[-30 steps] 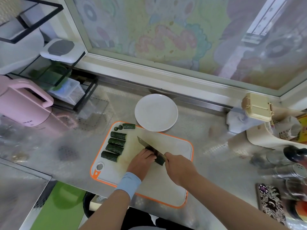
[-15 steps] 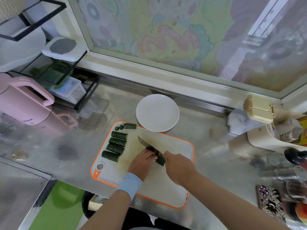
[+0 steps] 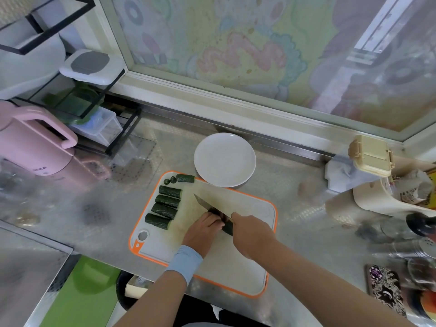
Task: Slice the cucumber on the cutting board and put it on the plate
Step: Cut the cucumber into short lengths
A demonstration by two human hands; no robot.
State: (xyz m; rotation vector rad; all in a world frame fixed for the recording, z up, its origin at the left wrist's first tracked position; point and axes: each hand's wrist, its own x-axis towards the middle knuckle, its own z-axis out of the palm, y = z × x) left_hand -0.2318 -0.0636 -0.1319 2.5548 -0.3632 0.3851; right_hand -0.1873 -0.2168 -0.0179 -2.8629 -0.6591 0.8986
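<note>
A white cutting board (image 3: 247, 232) with an orange rim lies on the steel counter. Several dark green cucumber sections (image 3: 165, 206) lie in a column on its left part, with small end pieces (image 3: 173, 180) near the far corner. My left hand (image 3: 203, 230) holds down a cucumber piece (image 3: 227, 227) in the board's middle. My right hand (image 3: 252, 234) grips a knife (image 3: 204, 204), whose blade rests across that piece and points far-left. The white plate (image 3: 224, 159) stands bare just beyond the board.
A pink kettle (image 3: 30, 142) and a black wire rack with containers (image 3: 94, 109) stand at the left. A beige box (image 3: 370, 155), bags, jars and a patterned phone (image 3: 385, 289) crowd the right side. The window ledge runs behind the plate.
Both hands stay over the same cucumber piece with the knife. The blade has barely shifted; the view has tilted slightly.
</note>
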